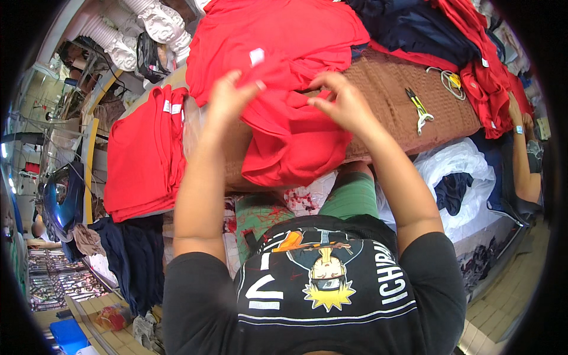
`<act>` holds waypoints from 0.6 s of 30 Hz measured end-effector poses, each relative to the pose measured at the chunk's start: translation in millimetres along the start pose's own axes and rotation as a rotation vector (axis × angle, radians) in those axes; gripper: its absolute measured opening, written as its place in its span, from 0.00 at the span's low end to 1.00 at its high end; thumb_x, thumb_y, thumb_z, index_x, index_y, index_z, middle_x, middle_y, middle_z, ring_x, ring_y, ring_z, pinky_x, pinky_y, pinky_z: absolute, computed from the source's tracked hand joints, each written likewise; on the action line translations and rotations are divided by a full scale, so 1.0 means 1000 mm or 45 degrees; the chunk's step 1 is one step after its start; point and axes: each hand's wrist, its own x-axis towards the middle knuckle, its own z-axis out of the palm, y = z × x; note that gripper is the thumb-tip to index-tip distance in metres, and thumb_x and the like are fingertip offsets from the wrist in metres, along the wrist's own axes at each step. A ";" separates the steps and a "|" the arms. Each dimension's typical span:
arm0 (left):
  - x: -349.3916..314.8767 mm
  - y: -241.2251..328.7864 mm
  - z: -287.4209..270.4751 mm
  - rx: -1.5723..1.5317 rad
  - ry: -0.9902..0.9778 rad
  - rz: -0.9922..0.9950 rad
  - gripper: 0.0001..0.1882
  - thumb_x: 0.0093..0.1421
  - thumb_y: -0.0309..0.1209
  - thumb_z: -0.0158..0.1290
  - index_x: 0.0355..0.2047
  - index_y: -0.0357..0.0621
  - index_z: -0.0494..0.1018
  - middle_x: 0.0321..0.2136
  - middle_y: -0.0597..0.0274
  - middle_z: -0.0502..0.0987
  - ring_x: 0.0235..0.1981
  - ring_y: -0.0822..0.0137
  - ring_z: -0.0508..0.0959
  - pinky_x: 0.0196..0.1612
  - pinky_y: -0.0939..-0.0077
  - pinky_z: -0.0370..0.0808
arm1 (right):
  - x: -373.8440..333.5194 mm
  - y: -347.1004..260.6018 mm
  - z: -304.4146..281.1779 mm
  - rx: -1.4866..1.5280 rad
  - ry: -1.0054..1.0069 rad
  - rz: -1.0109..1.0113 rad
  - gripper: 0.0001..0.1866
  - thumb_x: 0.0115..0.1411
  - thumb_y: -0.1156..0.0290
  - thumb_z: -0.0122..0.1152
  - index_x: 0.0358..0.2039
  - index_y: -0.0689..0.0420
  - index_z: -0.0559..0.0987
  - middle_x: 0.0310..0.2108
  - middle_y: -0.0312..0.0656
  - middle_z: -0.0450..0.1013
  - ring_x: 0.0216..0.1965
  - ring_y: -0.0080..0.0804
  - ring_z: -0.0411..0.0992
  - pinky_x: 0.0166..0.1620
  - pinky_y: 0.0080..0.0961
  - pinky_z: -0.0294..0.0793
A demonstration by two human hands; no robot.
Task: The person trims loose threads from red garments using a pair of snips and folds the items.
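Note:
A red garment (pixel 290 133) lies bunched in front of me, its lower part draped over the near edge of the brown cloth-covered table (pixel 384 89). My left hand (pixel 229 99) is over its left side, slightly blurred, thumb and fingers apart with nothing between them. At the garment's right side is my right hand (pixel 344 103), fingers bent and thumb spread away from them. Whether either hand touches the fabric, I cannot tell. Beyond them a pile of red garments (pixel 278 29) bears a small white label (pixel 257 57).
Folded red garments (pixel 145 151) hang over the table's left edge. Yellow-and-black snips (pixel 420 111) and a yellow item with looped cord (pixel 453 81) lie on the right. Dark blue garments (pixel 414 29) are heaped behind. A white plastic bag (pixel 467 216) stands below; another person's arm (pixel 520 154) is far right.

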 end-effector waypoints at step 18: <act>0.073 0.079 -0.302 -1.063 0.982 0.249 0.19 0.66 0.34 0.39 0.46 0.29 0.69 0.42 0.44 0.76 0.45 0.52 0.77 0.55 0.51 0.71 | 0.119 -0.007 -0.119 -0.057 0.600 0.125 0.07 0.60 0.69 0.54 0.34 0.58 0.77 0.24 0.39 0.74 0.23 0.29 0.73 0.30 0.28 0.74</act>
